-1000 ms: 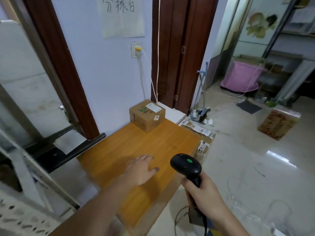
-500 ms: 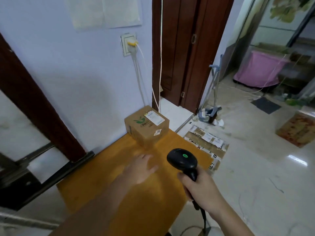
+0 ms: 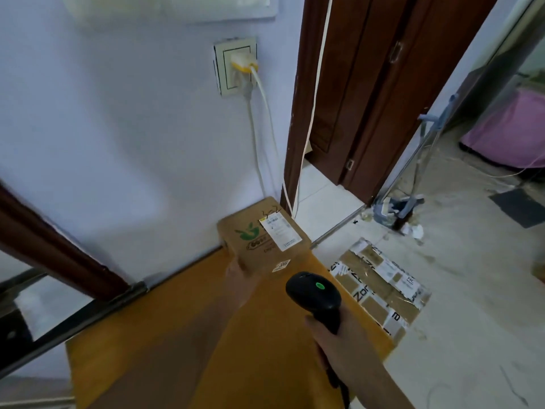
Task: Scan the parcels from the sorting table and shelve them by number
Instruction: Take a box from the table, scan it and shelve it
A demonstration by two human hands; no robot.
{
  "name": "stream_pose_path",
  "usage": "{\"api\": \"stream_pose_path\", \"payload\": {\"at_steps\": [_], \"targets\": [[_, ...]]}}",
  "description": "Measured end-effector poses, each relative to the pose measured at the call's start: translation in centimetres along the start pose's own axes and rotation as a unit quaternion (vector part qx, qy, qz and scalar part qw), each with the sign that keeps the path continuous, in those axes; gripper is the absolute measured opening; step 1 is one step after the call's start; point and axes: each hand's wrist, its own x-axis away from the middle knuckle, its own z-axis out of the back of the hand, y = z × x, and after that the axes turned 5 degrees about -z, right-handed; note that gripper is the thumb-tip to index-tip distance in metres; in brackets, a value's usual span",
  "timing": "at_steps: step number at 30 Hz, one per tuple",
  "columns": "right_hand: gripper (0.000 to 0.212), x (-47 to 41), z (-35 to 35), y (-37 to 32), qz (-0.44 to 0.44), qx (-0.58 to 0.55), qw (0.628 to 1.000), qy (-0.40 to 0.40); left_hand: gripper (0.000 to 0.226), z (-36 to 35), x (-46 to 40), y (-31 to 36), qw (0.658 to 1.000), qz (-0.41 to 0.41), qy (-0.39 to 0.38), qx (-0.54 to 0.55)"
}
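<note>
A small brown cardboard parcel (image 3: 259, 231) with a white label and a green logo stands at the far corner of the orange wooden sorting table (image 3: 165, 335), against the wall. My left hand (image 3: 237, 276) reaches the parcel's near left corner and touches it; its fingers are hidden behind the box and blurred. My right hand (image 3: 336, 343) grips the handle of a black barcode scanner (image 3: 314, 293) with a green light on top. The scanner's head sits just in front of the parcel, to its right.
A flattened, taped cardboard box (image 3: 380, 287) lies on the tiled floor right of the table. Cables hang from a wall socket (image 3: 236, 66) behind the parcel. A dark brown door (image 3: 354, 98) stands behind, with a dustpan and broom (image 3: 395, 211) beside it.
I have moved closer to the table's far corner. My left hand slid forward across the table and now reaches the parcel. The scanner has come forward with it.
</note>
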Motion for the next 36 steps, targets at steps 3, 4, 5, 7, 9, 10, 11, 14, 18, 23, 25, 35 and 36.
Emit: {"api": "stream_pose_path", "payload": {"at_steps": [3, 4, 5, 7, 9, 10, 11, 14, 18, 23, 25, 35, 36], "targets": [[0.023, -1.2, 0.0, 0.3, -0.019, -0.010, 1.000, -0.001, 0.100, 0.4, 0.4, 3.5, 0.989, 0.061, 0.050, 0.125], [0.023, -1.7, 0.0, 0.6, -0.031, -0.014, 0.999, 0.002, 0.111, 0.5, 0.3, 4.4, 0.981, 0.094, 0.055, 0.158], [0.023, -2.1, 0.1, 0.7, -0.041, -0.018, 0.999, 0.005, 0.117, 0.3, 0.0, 4.6, 0.973, 0.138, 0.056, 0.175], [0.024, -2.9, 0.2, 1.1, -0.055, -0.029, 0.998, 0.007, 0.120, -0.1, -1.2, 4.1, 0.962, 0.184, 0.061, 0.190], [0.027, -3.6, 0.2, 1.5, -0.065, -0.045, 0.997, 0.008, 0.124, -0.6, -1.9, 3.8, 0.956, 0.211, 0.055, 0.198], [0.029, -3.8, 0.2, 1.6, -0.071, -0.051, 0.996, 0.010, 0.124, -0.8, -2.1, 3.6, 0.953, 0.219, 0.051, 0.203], [0.030, -4.1, 0.1, 1.7, -0.076, -0.053, 0.996, 0.016, 0.121, -1.1, -2.3, 3.5, 0.950, 0.230, 0.045, 0.207], [0.031, -4.6, 0.0, 1.7, -0.078, -0.058, 0.995, 0.029, 0.120, -2.0, -2.8, 3.4, 0.941, 0.246, 0.034, 0.228], [0.031, -4.7, 0.1, 1.2, -0.074, -0.061, 0.995, 0.021, 0.112, -2.2, -3.0, 3.1, 0.938, 0.240, 0.039, 0.248], [0.028, -4.9, -0.2, 1.0, -0.057, -0.044, 0.997, 0.023, 0.102, -1.6, -2.5, 3.2, 0.934, 0.222, 0.046, 0.275], [0.027, -5.1, -0.3, 0.9, -0.053, -0.038, 0.998, 0.021, 0.101, -1.3, -2.1, 3.1, 0.941, 0.218, 0.036, 0.258], [0.008, -5.0, 0.0, 1.4, -0.059, -0.030, 0.997, 0.046, 0.106, 0.1, 2.8, -0.3, 0.957, 0.201, -0.027, 0.209], [0.008, -4.8, 0.0, 1.6, -0.060, -0.032, 0.996, 0.050, 0.107, 0.1, 3.8, -0.6, 0.956, 0.202, -0.033, 0.209]]}}
